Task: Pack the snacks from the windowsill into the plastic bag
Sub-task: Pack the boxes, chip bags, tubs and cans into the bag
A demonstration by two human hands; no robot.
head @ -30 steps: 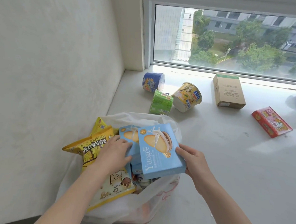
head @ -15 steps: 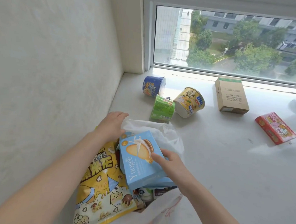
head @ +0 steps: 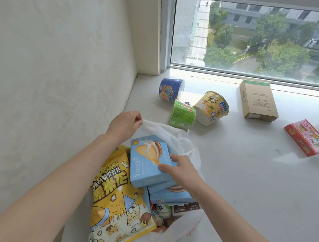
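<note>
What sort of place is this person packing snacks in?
Probably an upper-floor room: a wide white windowsill under a window looking down on treetops and buildings, beside a plain wall.

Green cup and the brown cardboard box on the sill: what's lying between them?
In the head view, the yellow cup lies on its side between the green cup and the brown cardboard box. Beyond it the windowsill is bare up to the box.

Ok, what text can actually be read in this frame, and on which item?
"Yuogee": on the light blue box.
"BIG": on the yellow cup.
"CORN", its start partly hidden, above Korean and Chinese lettering: on the yellow popcorn bag.
Too small or blurred to read: the print on the cardboard box, green cup, blue cup and red pack.
</note>
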